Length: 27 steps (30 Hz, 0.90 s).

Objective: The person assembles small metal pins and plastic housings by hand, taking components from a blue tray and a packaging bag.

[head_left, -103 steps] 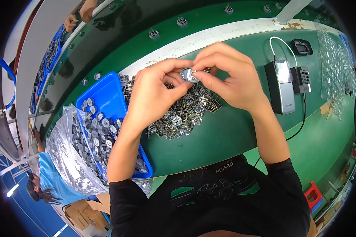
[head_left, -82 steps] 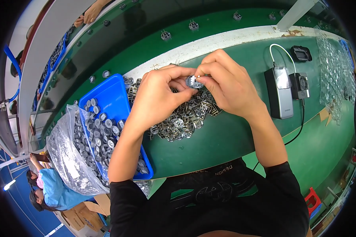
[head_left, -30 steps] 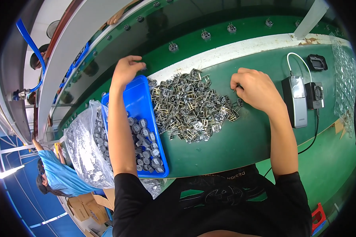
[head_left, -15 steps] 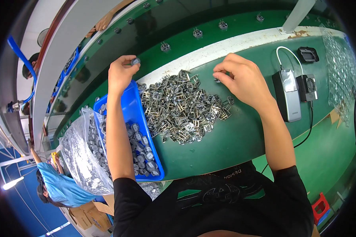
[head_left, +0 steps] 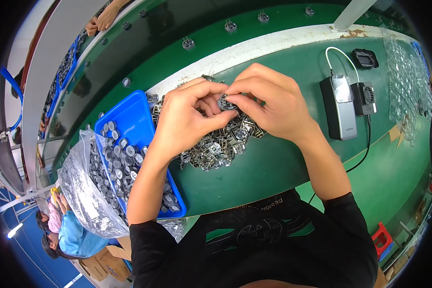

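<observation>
Above the pile, my two hands meet at a small grey round part (head_left: 223, 103) with a pale marked face. My left hand (head_left: 187, 113), fingers curled, holds it from the left. My right hand (head_left: 271, 98) is closed at its upper right edge, thumb and forefinger pinched there; whether a second small piece sits between the fingertips is hidden. Beneath both hands lies a heap of metal pieces with prongs (head_left: 213, 153), partly covered by them. Left of my left forearm stands a blue tray (head_left: 141, 108) with many grey round caps (head_left: 122, 161) in it.
A clear plastic bag (head_left: 84, 180) hangs over the tray's left side. Beyond the white ledge (head_left: 254, 50), a green belt (head_left: 211, 41) carries spaced-out parts. A grey power bank (head_left: 342, 113) with cables and clear blister trays (head_left: 403, 86) lie right. Another person's hands (head_left: 103, 19) show at upper left.
My left hand has come right and down from beside the belt, and my right hand has moved left, so they now meet over the heap. The whole view has shifted slightly.
</observation>
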{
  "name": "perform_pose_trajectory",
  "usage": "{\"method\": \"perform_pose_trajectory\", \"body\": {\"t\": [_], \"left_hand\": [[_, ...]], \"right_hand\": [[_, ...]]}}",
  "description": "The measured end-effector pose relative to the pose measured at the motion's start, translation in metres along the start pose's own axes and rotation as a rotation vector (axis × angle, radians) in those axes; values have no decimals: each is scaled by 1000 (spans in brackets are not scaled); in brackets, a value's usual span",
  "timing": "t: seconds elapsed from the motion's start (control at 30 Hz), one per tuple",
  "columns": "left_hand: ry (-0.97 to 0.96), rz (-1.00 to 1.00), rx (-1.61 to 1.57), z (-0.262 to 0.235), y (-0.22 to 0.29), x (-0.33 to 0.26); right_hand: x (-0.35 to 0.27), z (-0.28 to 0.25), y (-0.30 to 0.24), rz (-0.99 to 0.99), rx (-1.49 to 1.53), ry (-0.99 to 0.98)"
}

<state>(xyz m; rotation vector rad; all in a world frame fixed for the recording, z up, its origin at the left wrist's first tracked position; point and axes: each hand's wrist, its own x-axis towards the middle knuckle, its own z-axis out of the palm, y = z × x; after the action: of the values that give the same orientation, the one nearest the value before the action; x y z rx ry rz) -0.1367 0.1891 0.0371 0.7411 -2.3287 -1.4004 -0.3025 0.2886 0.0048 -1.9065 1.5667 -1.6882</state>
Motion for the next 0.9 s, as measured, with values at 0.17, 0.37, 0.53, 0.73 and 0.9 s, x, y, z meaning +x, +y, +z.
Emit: {"method": "perform_pose_trajectory", "body": {"t": [0.17,0.37,0.53,0.73,0.9], "left_hand": [[50,-52,-224,5,-2,-3],[28,-38,-152,6,0,2],[-17,-199,-140,-6,-2,14],[357,-245,162,-55,-51,66],[420,-372,557,-84,-109,83]], "right_hand": [[-2,4,-4,48,4,38],[-6,7,2,81,-42,53],[1,-10,7,158,-52,-126],[9,-58,15,375,-215,-552],[11,-55,10,510,-349,-868]]}}
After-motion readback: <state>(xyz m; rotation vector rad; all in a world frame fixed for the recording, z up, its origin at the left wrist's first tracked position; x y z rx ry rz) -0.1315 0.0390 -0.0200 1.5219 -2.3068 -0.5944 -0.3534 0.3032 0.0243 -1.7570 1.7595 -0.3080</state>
